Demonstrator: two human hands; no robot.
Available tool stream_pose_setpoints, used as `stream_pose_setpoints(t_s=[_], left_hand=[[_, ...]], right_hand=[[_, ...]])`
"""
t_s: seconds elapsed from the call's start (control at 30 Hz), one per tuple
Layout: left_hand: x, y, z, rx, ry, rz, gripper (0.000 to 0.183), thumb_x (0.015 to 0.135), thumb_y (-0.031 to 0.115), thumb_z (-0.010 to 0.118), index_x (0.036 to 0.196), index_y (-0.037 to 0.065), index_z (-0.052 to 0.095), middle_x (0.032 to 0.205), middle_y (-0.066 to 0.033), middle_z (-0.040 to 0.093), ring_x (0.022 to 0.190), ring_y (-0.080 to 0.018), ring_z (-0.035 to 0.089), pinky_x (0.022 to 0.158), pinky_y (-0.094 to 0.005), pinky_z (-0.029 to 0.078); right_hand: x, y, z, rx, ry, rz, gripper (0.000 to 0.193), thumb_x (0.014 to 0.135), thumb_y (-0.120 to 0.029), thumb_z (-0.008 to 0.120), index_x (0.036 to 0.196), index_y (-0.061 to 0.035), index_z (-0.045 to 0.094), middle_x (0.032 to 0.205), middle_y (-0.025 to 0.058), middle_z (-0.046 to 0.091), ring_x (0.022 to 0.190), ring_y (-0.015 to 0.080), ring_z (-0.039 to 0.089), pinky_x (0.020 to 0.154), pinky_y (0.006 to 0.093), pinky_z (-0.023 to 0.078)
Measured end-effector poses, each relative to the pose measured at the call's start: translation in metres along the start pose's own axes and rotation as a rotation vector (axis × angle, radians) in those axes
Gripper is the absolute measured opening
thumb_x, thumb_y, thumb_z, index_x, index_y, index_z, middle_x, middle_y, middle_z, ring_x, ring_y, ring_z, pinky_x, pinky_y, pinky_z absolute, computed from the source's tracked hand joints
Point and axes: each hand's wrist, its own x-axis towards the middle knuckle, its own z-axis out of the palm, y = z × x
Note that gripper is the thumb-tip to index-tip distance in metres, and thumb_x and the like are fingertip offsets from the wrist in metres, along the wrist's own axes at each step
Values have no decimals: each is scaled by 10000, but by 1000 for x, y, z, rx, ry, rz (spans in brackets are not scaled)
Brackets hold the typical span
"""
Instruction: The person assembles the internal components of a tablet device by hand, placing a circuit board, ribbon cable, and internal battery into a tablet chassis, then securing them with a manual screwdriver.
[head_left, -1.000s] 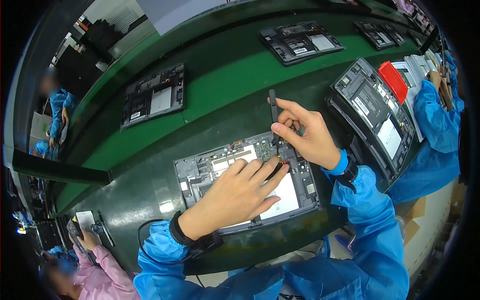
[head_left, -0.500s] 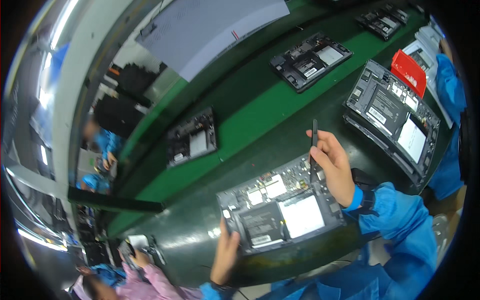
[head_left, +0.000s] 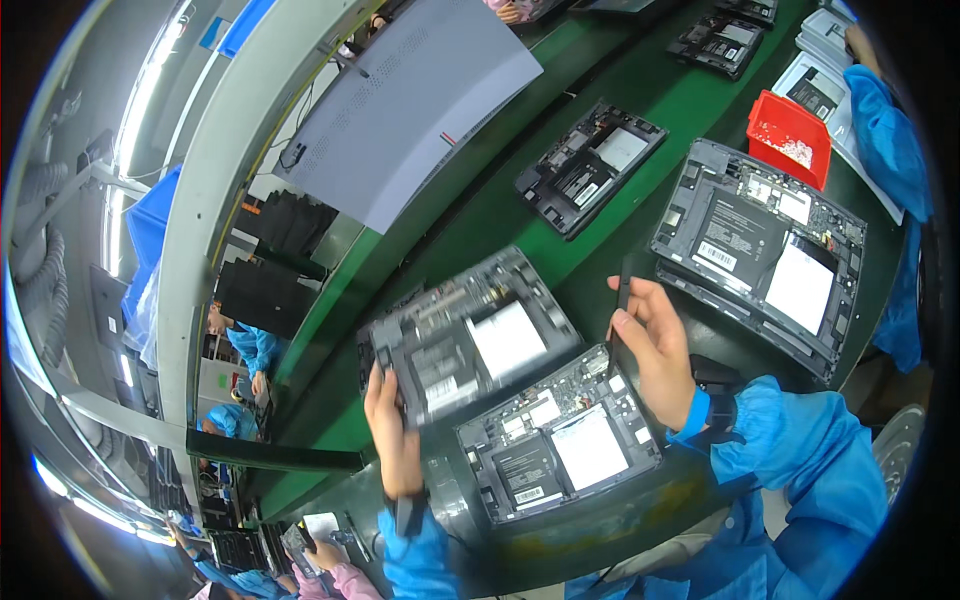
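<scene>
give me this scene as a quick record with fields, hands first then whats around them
left hand: holds the first laptop base by its left edge
right hand: holds a slim black tool
in front: second laptop base, insides exposed, on the dark green bench
to the right: third laptop base, insides exposed
beyond that: red tray holding white bits

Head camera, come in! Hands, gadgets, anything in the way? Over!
Left hand: gripping an opened device by its edge. Right hand: holding black stick tool. Second opened device: on bench. In the way: gripped device mostly hides dark one behind.
</scene>
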Motion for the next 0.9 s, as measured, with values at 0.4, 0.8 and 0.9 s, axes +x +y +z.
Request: stream_pose_setpoints(t_s=[0.4,0.8,0.9], left_hand=[[211,-12,147,235,-514,-140,523,1071,161,574,1473,-152,457,1415,-290,593,1309,-423,600,1124,-471,489],[174,-65,324,665,-370,-561,348,891,362,875,934,137,614,908,12,475,885,-203,481,831,-447,476],[182,-97,337,468,-415,-544,322,935,346,831,982,95,634,952,-13,571,891,-223,576,865,-479,514]], right_hand=[[5,7,-6,-207,-18,-100,355,1006,-157,682,1327,-27,604,826,27,636,831,180,584,882,353,433],[-1,2,-15,-323,-33,-106,370,1019,-219,670,1342,-50,604,859,25,615,918,207,552,910,374,429],[3,4,-19,-304,-46,-126,367,1012,-201,677,1333,-39,606,849,29,618,874,197,555,882,360,427]])
